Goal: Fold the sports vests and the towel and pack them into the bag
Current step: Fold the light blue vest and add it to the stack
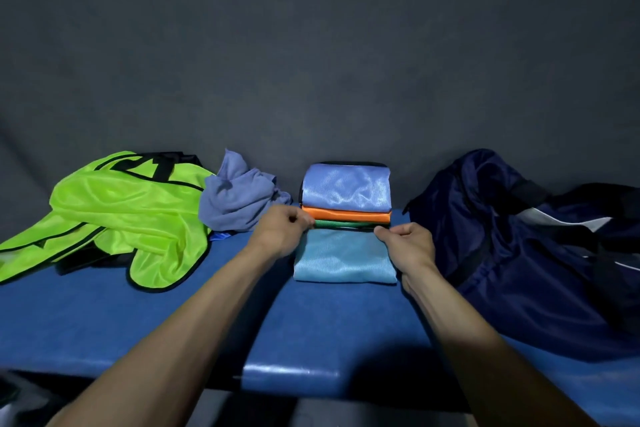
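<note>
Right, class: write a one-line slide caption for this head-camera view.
Both hands, left and right, pinch the light blue vest before the folded stack; green vests, towel, bag wait.

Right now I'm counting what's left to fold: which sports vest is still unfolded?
The neon yellow-green mesh vest, spread crumpled at the bench's left end. The light blue, orange and green ones are folded.

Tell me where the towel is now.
In the head view the towel lies crumpled at the back of the bench, left of centre, between the yellow vest and the folded stack.
</note>
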A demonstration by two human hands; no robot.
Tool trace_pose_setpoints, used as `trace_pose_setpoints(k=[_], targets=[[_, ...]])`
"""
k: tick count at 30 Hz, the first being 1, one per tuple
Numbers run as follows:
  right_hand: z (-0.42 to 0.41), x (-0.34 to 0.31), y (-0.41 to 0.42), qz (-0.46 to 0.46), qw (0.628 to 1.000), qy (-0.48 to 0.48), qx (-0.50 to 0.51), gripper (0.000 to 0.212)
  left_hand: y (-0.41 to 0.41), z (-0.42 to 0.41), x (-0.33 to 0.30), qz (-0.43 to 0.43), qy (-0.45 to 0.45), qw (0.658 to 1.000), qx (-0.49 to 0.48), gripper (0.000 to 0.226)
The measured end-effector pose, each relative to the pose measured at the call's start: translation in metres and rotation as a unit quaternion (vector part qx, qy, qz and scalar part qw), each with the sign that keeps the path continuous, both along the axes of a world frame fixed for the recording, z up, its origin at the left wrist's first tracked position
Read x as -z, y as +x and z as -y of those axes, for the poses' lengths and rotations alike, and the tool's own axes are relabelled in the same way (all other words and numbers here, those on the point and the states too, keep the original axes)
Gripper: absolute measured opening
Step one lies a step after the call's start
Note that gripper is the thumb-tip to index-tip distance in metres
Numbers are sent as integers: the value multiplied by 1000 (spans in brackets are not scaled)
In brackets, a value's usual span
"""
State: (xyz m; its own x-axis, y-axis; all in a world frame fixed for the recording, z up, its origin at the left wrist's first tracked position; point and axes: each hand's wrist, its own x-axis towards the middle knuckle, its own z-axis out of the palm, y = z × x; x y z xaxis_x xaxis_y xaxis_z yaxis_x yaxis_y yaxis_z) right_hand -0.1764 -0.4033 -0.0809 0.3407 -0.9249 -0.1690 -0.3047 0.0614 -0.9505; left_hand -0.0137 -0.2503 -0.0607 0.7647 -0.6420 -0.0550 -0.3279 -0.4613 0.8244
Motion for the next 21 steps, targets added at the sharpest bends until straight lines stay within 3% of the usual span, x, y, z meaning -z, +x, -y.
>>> trace_pose_setpoints(k=[7,14,21], targets=[[0,-2,3,9,1000,-1,-1,17,4,-23,-8,-123,24,992,-2,33],[-3,-2,3,9,1000,-8,13,18,-2,-8,1,-164,1,986,-27,25],[-3,-5,4,-60,995,-78,-14,19,-1,-7,14,-48,3,997,-58,24]])
